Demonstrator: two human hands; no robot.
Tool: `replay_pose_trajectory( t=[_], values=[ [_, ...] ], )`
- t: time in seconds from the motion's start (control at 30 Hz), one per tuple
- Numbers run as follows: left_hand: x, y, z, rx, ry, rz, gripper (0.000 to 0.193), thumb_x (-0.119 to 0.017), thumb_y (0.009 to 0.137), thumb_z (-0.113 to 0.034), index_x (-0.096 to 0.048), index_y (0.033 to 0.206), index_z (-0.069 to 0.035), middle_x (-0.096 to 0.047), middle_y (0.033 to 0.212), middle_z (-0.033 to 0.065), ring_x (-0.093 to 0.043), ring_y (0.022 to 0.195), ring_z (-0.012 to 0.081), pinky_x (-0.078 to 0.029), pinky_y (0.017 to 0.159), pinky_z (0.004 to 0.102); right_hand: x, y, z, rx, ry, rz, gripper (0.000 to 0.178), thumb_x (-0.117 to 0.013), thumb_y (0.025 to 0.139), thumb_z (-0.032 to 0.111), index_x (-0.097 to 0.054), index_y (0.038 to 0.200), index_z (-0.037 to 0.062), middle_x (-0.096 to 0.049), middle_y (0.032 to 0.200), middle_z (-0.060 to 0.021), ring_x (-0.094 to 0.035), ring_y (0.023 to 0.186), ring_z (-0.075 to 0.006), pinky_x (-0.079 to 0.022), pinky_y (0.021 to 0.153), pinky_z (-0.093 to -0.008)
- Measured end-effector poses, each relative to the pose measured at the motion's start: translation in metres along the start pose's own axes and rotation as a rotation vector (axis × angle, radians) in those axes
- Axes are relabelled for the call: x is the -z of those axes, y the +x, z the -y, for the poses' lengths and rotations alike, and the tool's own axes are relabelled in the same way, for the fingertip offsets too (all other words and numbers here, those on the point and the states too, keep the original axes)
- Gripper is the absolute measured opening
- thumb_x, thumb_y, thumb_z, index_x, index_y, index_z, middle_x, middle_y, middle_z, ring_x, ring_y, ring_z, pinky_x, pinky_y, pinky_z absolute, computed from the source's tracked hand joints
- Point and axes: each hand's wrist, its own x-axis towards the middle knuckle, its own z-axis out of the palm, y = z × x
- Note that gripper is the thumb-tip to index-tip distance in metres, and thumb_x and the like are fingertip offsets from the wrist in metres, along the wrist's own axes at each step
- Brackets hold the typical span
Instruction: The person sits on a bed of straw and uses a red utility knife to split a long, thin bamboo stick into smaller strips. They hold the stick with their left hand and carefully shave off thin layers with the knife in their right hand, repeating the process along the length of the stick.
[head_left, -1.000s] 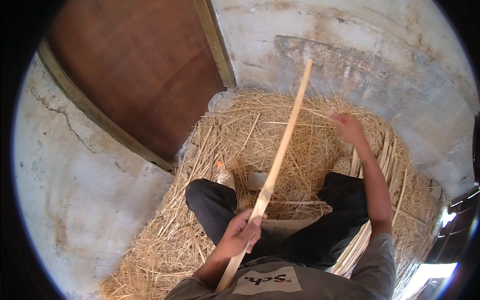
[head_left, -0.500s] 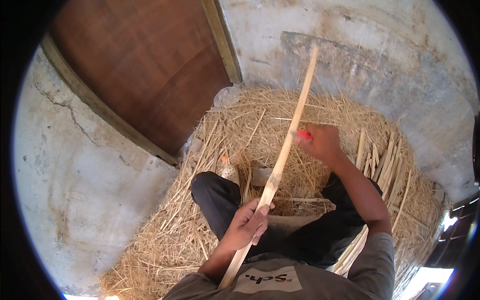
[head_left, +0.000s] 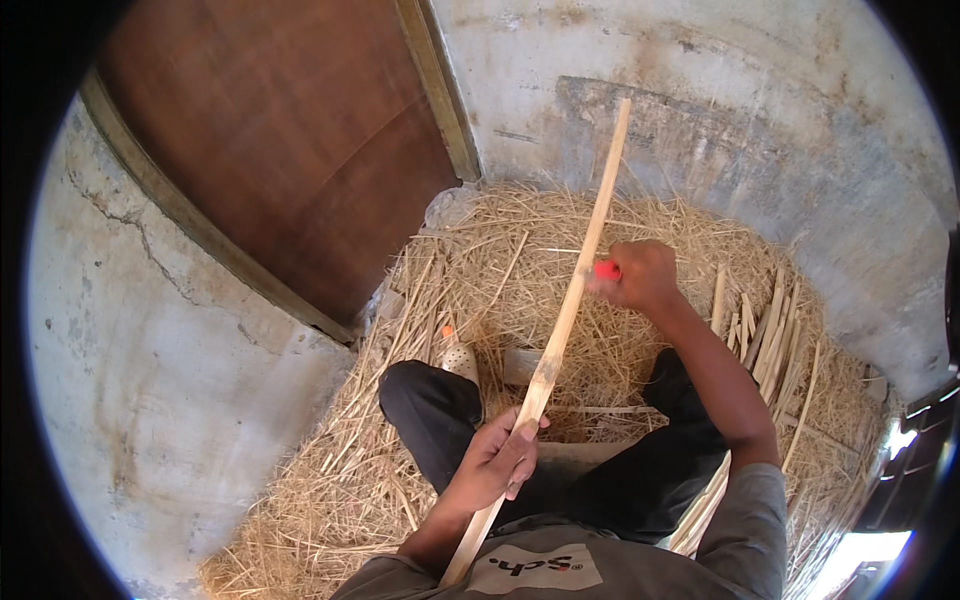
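A long pale bamboo strip [head_left: 568, 318] slants from my lap up toward the far wall, with a darker node partway along it. My left hand [head_left: 497, 459] is wrapped around its lower part, thumb on top. My right hand [head_left: 637, 274] is closed on a red-handled knife [head_left: 606, 270], held against the strip's right side above the node. Most of the blade is hidden by the strip and my fingers. The strip's lower end rests against my shirt [head_left: 630, 572], and its upper end is free.
Straw and shavings [head_left: 330, 480] cover the ground around my bent legs. Several split bamboo pieces [head_left: 770, 340] lie to the right. A perforated pale shoe [head_left: 459, 361] shows by my left knee. Beyond stand a stained wall [head_left: 720, 130] and a brown door panel [head_left: 270, 140].
My right hand and the knife have barely moved along the strip. The left hand keeps its hold in nearly the same place, and the whole view has shifted slightly.
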Motion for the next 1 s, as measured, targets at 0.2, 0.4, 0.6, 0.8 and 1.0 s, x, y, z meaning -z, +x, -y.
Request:
replay_pose_trajectory(
  t=[0.2,0.4,0.6,0.8,1.0],
  values=[
    [-0.006,-0.025,0.002,0.097,0.145,0.037,0.032,-0.039,0.102,-0.029,-0.046,0.117,-0.002,-0.040,0.059,-0.0022,-0.034,0.042,0.0035,-0.033,0.039,0.0187,0.015,0.017,-0.041,-0.227,-0.022,0.117,0.064,-0.048,0.088,0.063,-0.054,0.056,0.0079,-0.044,0.043,-0.0075,-0.047,0.038,-0.0233,-0.037,0.040,-0.0371],
    [-0.006,-0.027,0.001,0.067,0.176,0.050,0.031,-0.039,0.102,-0.029,-0.045,0.118,-0.003,-0.041,0.058,-0.0018,-0.035,0.042,0.0035,-0.034,0.040,0.0189,0.013,-0.004,-0.025,-0.113,-0.061,0.174,0.064,-0.048,0.084,0.067,-0.058,0.062,0.0074,-0.046,0.046,-0.0073,-0.047,0.040,-0.0259,-0.038,0.043,-0.0388],
    [-0.013,-0.036,0.002,0.095,0.238,0.090,0.029,-0.036,0.103,-0.027,-0.045,0.115,-0.002,-0.042,0.058,-0.0012,-0.036,0.042,0.0036,-0.034,0.040,0.0185,0.015,0.012,-0.093,-0.297,-0.211,0.132,0.062,-0.044,0.087,0.065,-0.067,0.078,0.0087,-0.057,0.057,-0.0109,-0.058,0.052,-0.0293,-0.045,0.051,-0.0408],
    [-0.012,-0.054,0.010,0.154,0.240,0.169,0.028,-0.038,0.102,-0.027,-0.044,0.118,-0.004,-0.042,0.061,-0.0026,-0.037,0.044,0.0035,-0.033,0.042,0.0195,0.032,0.022,-0.132,-0.682,-0.249,0.212,0.063,-0.039,0.090,0.064,-0.071,0.100,0.0107,-0.067,0.081,-0.0159,-0.065,0.079,-0.0332,-0.050,0.071,-0.0436],
    [-0.017,-0.073,0.013,0.242,0.222,0.265,0.023,-0.039,0.102,-0.021,-0.046,0.116,-0.003,-0.040,0.062,-0.0038,-0.038,0.050,0.0025,-0.032,0.047,0.0194,0.038,-0.025,-0.219,-1.062,-0.238,0.145,0.070,-0.037,0.087,0.067,-0.069,0.108,0.0087,-0.066,0.106,-0.0216,-0.061,0.103,-0.0386,-0.046,0.088,-0.0478]
  ],
)
